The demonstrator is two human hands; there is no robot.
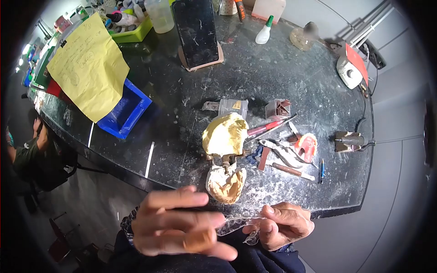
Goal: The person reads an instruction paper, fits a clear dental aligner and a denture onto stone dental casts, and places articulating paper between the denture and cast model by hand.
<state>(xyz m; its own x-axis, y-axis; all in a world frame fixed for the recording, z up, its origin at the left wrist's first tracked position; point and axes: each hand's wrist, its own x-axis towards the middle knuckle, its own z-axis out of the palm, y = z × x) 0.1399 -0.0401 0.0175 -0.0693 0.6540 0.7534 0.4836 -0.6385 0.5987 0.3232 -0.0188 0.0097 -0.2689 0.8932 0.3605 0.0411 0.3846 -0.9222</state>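
- Clear plastic piece [239, 221] was held just over the near edge of the counter [173, 98]; being see-through and glossy, its outline was hard to read.
- Right hand [287, 224]: thumb and fingers pinched together on one end of the plastic, presumably to steady it and leave the rest exposed.
- Left hand [175, 223]: fingers apart and blurred, beside the other end; could not tell whether they touched it.
- Hinged plaster mould [226, 136] lay open just beyond, likely so its inside could be seen.
- Wood-handled tool [287, 169] and pink false teeth [307, 146] lay to its right, probably for short reach.
- Phone [197, 36] leaned upright, apparently angled for viewing.
- Surface: dark, scuffed, pale dust [291, 189] thickest near the mould.
- Room: grey floor [100, 200], pale wall [400, 113]; another person [27, 148] partly visible, far left.
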